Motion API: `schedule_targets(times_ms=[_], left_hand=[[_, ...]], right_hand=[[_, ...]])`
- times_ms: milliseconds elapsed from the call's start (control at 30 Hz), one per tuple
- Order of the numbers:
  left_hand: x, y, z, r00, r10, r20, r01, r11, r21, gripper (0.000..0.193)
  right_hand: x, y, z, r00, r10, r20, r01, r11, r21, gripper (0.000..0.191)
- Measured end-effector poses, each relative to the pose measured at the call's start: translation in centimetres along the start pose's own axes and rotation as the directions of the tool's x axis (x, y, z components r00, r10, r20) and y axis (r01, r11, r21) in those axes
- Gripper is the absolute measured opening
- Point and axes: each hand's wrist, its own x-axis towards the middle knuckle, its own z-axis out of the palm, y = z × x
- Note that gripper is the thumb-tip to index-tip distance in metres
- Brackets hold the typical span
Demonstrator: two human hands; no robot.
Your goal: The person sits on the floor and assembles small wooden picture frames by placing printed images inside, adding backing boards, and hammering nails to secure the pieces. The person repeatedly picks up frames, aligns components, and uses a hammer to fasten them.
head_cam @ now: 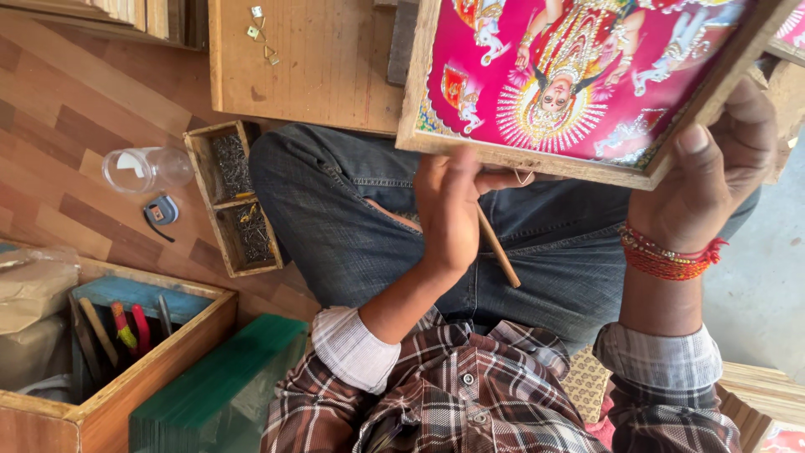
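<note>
— Framed picture (579, 75): where is it?
— Far right, tilted over the lap; the right hand (713, 176) grips its wooden corner, thumb on the front.
— And the left hand (449, 210)?
— Closed round a thin wooden stick (499, 247) (its top is hidden), touching the frame's near edge. A divided nail box (233, 197) lies left.

Wood-pattern floor (75, 126) — clear jar (147, 168), small tape measure (161, 211), two-compartment nail tray (232, 197), wooden tool box (159, 361)

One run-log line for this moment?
left hand: holds wooden-handled tool | right hand: grips framed picture corner | frame over lap
</note>
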Motion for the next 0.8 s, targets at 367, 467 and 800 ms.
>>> schedule_targets(times_ms=[367,467,800], left_hand=[[3.1,1.1,-3.5,0.970,-0.233,0.063,0.170,0.846,0.506,0.060],[3.4,4.2,-6.6,0.995,-0.101,-0.004,0.075,0.710,0.701,0.051],[5.8,18.0,-13.6,0.859,0.504,0.085,-0.332,0.424,0.842,0.023]], right_hand=[[4.4,2.5,-7.9,0.908,0.397,-0.135,-0.391,0.918,0.067,0.037],[7.7,1.7,-13.8,0.947,0.275,-0.164,-0.289,0.955,-0.066,0.036],[17.2,0.7,-26.7,0.972,0.193,-0.132,-0.227,0.643,-0.732,0.029]])
